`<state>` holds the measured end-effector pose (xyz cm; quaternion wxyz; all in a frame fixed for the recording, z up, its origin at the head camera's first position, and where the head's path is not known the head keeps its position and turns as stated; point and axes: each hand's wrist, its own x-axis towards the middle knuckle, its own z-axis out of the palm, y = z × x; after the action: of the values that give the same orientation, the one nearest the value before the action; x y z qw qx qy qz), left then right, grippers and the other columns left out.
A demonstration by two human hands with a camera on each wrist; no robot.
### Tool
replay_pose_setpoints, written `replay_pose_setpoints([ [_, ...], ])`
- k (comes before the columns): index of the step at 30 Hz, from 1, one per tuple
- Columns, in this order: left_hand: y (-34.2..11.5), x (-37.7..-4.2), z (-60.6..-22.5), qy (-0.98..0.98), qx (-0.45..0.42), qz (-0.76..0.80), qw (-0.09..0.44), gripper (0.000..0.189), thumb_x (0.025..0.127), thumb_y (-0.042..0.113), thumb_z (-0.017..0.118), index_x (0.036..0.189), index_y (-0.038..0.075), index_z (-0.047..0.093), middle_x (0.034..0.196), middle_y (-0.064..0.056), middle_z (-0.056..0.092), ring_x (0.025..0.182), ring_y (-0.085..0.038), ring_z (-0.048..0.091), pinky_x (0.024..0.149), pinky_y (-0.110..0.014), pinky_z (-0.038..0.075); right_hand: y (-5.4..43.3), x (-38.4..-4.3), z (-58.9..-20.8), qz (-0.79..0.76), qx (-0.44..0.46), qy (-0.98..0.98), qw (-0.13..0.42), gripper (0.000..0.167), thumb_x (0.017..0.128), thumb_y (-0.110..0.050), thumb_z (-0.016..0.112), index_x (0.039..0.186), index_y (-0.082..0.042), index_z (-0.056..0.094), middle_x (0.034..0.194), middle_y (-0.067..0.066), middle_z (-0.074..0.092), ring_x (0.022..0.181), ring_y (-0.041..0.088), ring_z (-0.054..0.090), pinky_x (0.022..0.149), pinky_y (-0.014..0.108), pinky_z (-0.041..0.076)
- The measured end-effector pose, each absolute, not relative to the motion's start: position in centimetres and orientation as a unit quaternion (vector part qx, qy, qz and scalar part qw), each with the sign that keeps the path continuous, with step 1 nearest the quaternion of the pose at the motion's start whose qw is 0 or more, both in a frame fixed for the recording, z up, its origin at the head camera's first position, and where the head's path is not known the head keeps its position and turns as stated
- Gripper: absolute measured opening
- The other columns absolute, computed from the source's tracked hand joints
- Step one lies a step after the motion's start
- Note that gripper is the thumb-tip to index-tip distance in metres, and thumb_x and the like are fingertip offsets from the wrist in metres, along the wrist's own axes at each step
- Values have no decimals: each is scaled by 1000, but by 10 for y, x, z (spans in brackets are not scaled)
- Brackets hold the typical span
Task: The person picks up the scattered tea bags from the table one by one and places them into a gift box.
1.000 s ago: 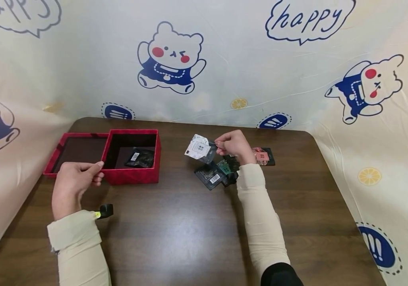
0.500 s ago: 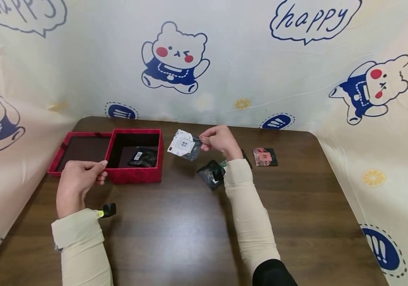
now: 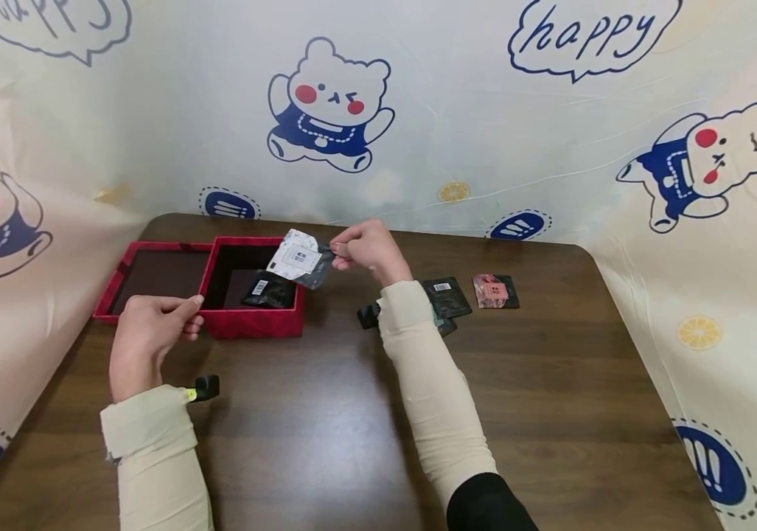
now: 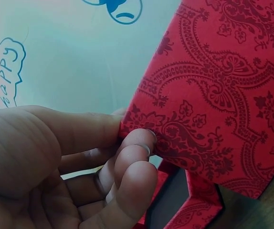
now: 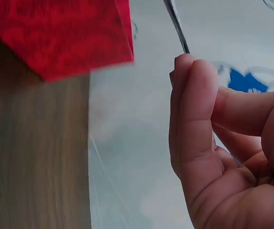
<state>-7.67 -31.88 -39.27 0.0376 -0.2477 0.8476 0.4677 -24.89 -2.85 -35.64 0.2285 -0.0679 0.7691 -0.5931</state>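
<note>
In the head view my right hand pinches one edge of a small flat sachet, white patterned on one half and dark on the other. It overlaps the right wall of an open red box. From the right wrist view the sachet shows only as a thin edge above the fingertips. My left hand holds the box's front left corner; its thumb and fingers grip the red patterned wall in the left wrist view. A black sachet with a barcode label lies inside the box.
The red-rimmed lid lies hollow side up against the box's left side. Several dark sachets overlap on the brown table right of the right forearm, which partly hides them. A pink and black sachet lies farther right. A printed cloth hangs behind.
My right hand has carried the white and dark sachet leftward from above the pile to the box's right wall. My left hand keeps its grip on the corner; the view has shifted slightly.
</note>
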Motion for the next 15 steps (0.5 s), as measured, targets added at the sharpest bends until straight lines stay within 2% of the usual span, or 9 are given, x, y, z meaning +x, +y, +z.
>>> replay_pose_setpoints([
  [5, -317, -77, -393, 843, -255, 472, 38, 55, 99, 44, 62, 125, -4, 67, 89, -11, 73, 73, -18, 71, 68, -18, 53, -52, -243, -354, -578, -75, 777, 239, 11, 91, 1, 72, 101, 4, 75, 97, 16, 68, 67, 20, 71, 70, 30, 60],
  [9, -315, -78, -393, 839, -267, 472, 41, 54, 99, 46, 62, 124, -2, 68, 93, -15, 72, 76, -20, 71, 71, -21, 54, -64, -238, -355, -572, -54, 787, 224, 8, 90, 1, 74, 97, 3, 76, 90, 16, 69, 65, 21, 71, 71, 31, 60],
  [15, -317, -77, -392, 842, -265, 468, 40, 55, 98, 46, 62, 124, -2, 69, 93, -15, 73, 76, -21, 71, 70, -20, 54, -81, -230, -358, -563, -57, 798, 207, 4, 89, 2, 74, 92, 3, 77, 84, 14, 70, 59, 19, 68, 66, 31, 60],
])
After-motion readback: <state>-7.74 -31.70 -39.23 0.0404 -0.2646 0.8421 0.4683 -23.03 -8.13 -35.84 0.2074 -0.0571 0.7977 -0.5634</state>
